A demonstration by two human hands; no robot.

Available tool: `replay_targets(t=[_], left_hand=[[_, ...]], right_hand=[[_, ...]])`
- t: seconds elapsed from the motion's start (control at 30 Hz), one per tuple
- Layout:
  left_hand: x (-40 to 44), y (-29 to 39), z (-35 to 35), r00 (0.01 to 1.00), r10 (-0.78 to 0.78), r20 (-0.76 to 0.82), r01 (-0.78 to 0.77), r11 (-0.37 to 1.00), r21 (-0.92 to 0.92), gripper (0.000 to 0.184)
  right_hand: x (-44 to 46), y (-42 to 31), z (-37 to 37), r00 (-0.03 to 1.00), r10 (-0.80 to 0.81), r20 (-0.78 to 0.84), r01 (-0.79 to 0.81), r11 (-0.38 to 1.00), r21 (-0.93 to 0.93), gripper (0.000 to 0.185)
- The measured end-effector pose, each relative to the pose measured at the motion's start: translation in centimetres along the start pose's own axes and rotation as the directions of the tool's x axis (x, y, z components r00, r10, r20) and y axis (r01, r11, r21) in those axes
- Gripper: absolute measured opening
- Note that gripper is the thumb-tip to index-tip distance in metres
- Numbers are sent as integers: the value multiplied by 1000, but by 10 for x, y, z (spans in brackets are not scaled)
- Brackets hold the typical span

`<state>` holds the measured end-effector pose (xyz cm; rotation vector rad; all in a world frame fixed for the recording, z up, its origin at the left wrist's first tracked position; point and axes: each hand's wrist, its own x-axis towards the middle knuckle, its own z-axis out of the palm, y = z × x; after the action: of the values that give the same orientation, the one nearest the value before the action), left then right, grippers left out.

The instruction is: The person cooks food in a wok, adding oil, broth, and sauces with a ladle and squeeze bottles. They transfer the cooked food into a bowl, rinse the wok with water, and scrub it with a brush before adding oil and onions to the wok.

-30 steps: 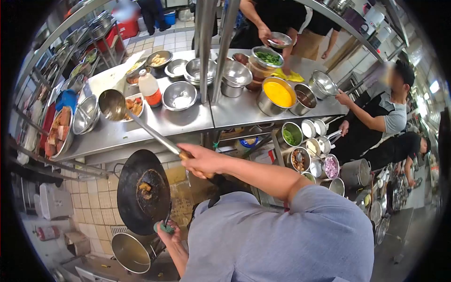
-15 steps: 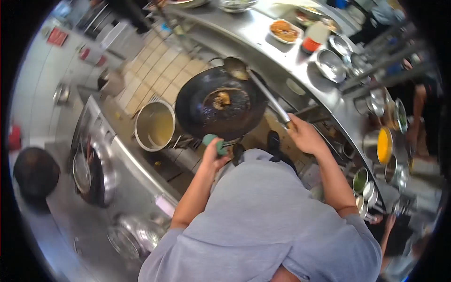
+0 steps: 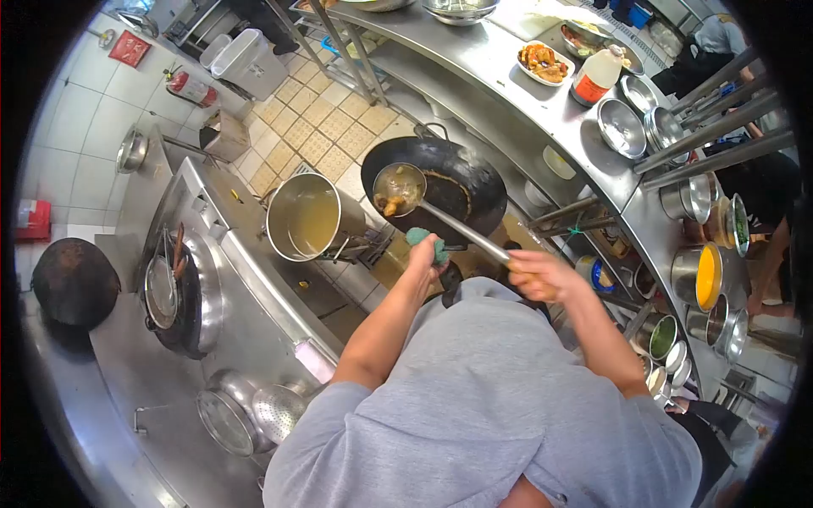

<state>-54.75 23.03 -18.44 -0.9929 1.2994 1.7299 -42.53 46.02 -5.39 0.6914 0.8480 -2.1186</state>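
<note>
Everything is brightly lit. White shine is thrown back by the steel counter [image 3: 491, 52] toward one o'clock. A dark shadow is cast below the round black pan [image 3: 76, 284] at nine o'clock. The right hand [image 3: 542, 275] is blurred. Edges are bent, corners blacked out.

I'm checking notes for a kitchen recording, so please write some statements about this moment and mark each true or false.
1. The right hand holds the ladle. True.
2. The left hand is empty. False: it grips a green cloth.
3. The ladle is empty. False: it has pieces of food in it.
4. In the picture, the ladle overlaps the wok. True.
5. The bottle stands on the floor. False: it stands on the steel counter.
</note>
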Motion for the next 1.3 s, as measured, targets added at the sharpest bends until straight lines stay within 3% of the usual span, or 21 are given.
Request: replay_targets(t=[0.1,0.13,0.17,0.3,0.37,0.5,0.57,0.6,0.63,0.7,0.73,0.77,0.87,0.97,1.07,1.1,1.17,1.2,1.23,1.27,1.3], left_hand=[[-10,-3,-10,1000,16,-13,-17,995,-93,16],[-20,1,-16,999,-40,-6,39,998,-55,16],[7,-9,-38,987,-65,149,86,987,-138,16],[-22,3,-53,953,-221,206,274,918,-285,20],[-35,4,-58,926,-201,321,291,920,-262,23],[-34,-4,-62,919,-185,349,290,915,-280,22],[-37,-5,-61,926,-169,338,268,924,-273,21],[-38,-5,-60,933,-149,327,242,933,-265,20],[-37,-5,-58,940,-127,317,214,942,-260,18],[-39,-6,-57,948,-110,299,190,949,-253,16],[-42,-5,-55,958,-109,266,180,948,-261,16],[-45,-4,-53,966,-108,233,171,948,-270,17],[-45,-2,-57,953,-157,261,223,944,-245,18],[-40,-3,-59,934,-181,308,250,947,-203,19],[-43,-2,-50,952,-205,228,258,938,-230,14],[-34,-4,-51,957,-180,226,232,945,-230,13],[-26,-8,-50,971,-101,218,144,971,-192,14],[-2,-15,-57,971,-62,230,102,980,-169,15],[16,-17,-62,950,-37,311,75,991,-109,18],[42,-23,-75,933,-14,360,59,992,-114,21],[74,-29,-86,716,400,572,-560,819,128,23]], right_hand=[[-29,22,-33,982,16,190,-69,958,277,41],[-26,30,-37,975,6,224,-73,953,293,38],[-18,34,-34,972,2,237,-76,950,303,33],[-5,20,-12,996,-15,90,-4,978,210,28],[-13,6,-10,997,-57,51,45,977,208,31],[-58,-40,8,959,-276,-64,280,957,73,29],[-73,-58,21,888,-424,-178,409,905,-113,35],[-82,-67,35,823,-519,-231,454,846,-280,48],[-81,-72,37,816,-529,-235,463,840,-283,48],[-75,-81,35,547,-724,-420,136,572,-809,50],[-57,-80,6,341,-906,-249,62,286,-956,57],[-59,-88,6,331,-910,-248,61,284,-957,57],[-65,-114,-3,379,-822,-425,135,504,-853,56],[-64,-122,-2,344,-807,-480,134,548,-826,56],[-53,-123,-28,214,-903,-373,135,406,-904,51],[-52,-124,-31,184,-924,-335,166,365,-916,49],[-40,-129,-53,276,-919,-283,178,338,-924,51],[-38,-128,-51,220,-935,-277,230,326,-917,50],[-29,-132,-65,196,-958,-210,160,243,-957,50],[-46,-134,-44,215,-947,-238,41,252,-967,46],[-47,-132,-39,96,-980,-177,47,182,-982,38]])
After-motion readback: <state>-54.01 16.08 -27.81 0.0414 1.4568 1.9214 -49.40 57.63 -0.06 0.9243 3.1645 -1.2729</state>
